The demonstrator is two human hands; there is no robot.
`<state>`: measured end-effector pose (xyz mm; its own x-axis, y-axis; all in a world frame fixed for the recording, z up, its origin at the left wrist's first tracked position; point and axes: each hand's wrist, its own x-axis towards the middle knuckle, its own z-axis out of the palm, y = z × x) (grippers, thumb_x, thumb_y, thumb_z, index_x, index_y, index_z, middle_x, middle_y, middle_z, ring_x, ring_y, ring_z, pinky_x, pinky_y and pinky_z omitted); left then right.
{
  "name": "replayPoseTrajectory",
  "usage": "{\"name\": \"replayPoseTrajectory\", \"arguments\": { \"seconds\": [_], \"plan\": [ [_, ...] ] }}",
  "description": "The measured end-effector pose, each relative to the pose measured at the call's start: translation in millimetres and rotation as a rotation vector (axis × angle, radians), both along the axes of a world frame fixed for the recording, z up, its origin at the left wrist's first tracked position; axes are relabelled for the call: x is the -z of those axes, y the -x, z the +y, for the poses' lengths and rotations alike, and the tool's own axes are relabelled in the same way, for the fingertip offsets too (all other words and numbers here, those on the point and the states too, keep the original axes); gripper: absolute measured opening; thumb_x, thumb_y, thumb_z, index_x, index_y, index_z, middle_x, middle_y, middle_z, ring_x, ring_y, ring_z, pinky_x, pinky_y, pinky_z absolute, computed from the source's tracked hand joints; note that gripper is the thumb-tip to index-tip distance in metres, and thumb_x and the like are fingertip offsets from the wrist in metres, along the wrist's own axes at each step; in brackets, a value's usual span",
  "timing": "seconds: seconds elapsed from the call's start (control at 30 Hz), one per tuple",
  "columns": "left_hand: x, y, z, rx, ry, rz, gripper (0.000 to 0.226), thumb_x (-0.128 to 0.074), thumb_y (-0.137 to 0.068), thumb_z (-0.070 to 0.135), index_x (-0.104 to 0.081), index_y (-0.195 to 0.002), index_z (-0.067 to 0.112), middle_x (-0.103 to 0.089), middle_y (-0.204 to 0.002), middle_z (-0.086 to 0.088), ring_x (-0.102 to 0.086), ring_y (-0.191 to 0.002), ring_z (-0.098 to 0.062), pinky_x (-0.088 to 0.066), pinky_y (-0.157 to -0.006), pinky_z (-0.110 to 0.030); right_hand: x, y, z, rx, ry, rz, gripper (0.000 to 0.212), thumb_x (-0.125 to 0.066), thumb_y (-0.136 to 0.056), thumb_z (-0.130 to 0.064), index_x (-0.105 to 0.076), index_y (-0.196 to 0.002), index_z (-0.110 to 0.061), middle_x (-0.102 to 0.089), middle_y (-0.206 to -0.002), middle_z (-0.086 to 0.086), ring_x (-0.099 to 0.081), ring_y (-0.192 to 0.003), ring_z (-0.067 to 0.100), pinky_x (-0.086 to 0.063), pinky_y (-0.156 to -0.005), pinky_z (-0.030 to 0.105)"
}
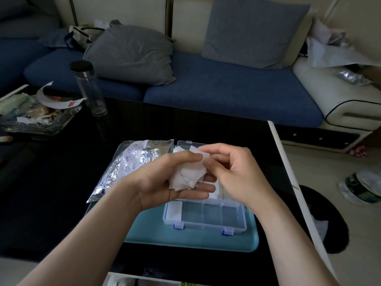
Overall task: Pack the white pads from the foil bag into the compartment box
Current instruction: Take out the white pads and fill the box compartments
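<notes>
While left grip (162, 178) cups soft white square pads (189, 176) as a ready stack | right grip (237, 172) pinches one corner, likely to separate it | clear plastic compartment box (212, 215) open just below

I had open room above the near row of the compartment box (206, 220). My left hand (162, 178) and right hand (235, 172), both holding white pads (188, 174), covered its far rows. The foil bag (127, 162) lay just beside its left, and a bottle (89, 88) stood well back on the worktop (185, 124).
</notes>
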<state>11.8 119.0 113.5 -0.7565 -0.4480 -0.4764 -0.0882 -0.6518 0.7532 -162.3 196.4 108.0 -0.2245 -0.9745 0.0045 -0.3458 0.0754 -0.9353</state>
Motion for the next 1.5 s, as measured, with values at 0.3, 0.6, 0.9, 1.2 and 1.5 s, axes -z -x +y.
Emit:
{"name": "replayPoseTrajectory", "arguments": {
  "seconds": [0.3,0.6,0.9,1.2,1.5],
  "plan": [
    [4.1,1.2,-1.6,0.043,0.013,-0.008,0.037,-0.054,-0.105,0.02,-0.063,-0.137,0.004,-0.073,-0.126,-0.022,-0.076,-0.096,-0.027,-0.064,-0.077,-0.031,5.5,5.4,-0.5,0.217,-0.084,-0.296,0.005,-0.085,-0.089,-0.025,-0.085,-0.094,-0.023,-0.081,-0.087,-0.002,-0.072,-0.075,0.003,-0.052,-0.073,0.023],
    [0.5,3.8,-0.6,-0.064,-0.003,0.013,0.062,-0.064,-0.092,0.061,-0.07,-0.123,0.008,-0.073,-0.107,-0.018,-0.069,-0.077,-0.025,-0.06,-0.06,-0.028,-1.3,10.0,-2.7,0.361,0.194,-0.325,0.008,-0.076,-0.098,-0.022,-0.081,-0.104,-0.024,-0.08,-0.094,-0.002,-0.069,-0.08,0.006,-0.054,-0.073,0.019],
    [0.5,7.4,2.7,-0.085,-0.022,0.041,0.084,-0.061,-0.082,0.076,-0.072,-0.121,0.003,-0.07,-0.106,-0.02,-0.074,-0.09,-0.034,-0.065,-0.068,-0.037,-6.7,-4.9,-4.1,0.175,0.161,-0.413,0.006,-0.076,-0.096,-0.017,-0.081,-0.098,-0.015,-0.079,-0.092,0.0,-0.074,-0.089,0.013,-0.057,-0.078,0.024],
    [-2.1,10.6,6.5,-0.097,-0.017,0.116,0.068,-0.059,-0.087,0.074,-0.077,-0.108,0.012,-0.069,-0.097,-0.011,-0.069,-0.077,-0.022,-0.063,-0.067,-0.033,3.6,-12.4,-5.3,-0.002,0.096,0.01,0.047,-0.074,-0.094,-0.022,-0.065,-0.137,-0.04,-0.063,-0.136,-0.016,-0.055,-0.129,0.004,-0.053,-0.089,0.017],
    [0.6,9.2,3.8,-0.136,0.003,0.09,0.066,-0.056,-0.087,0.078,-0.082,-0.105,0.02,-0.068,-0.105,-0.013,-0.067,-0.093,-0.023,-0.064,-0.082,-0.038,4.8,-13.9,-0.2,-0.127,0.11,0.139,0.057,-0.09,-0.083,-0.025,-0.067,-0.134,-0.035,-0.074,-0.117,-0.014,-0.07,-0.112,0.006,-0.058,-0.095,0.028]
  ]
}}
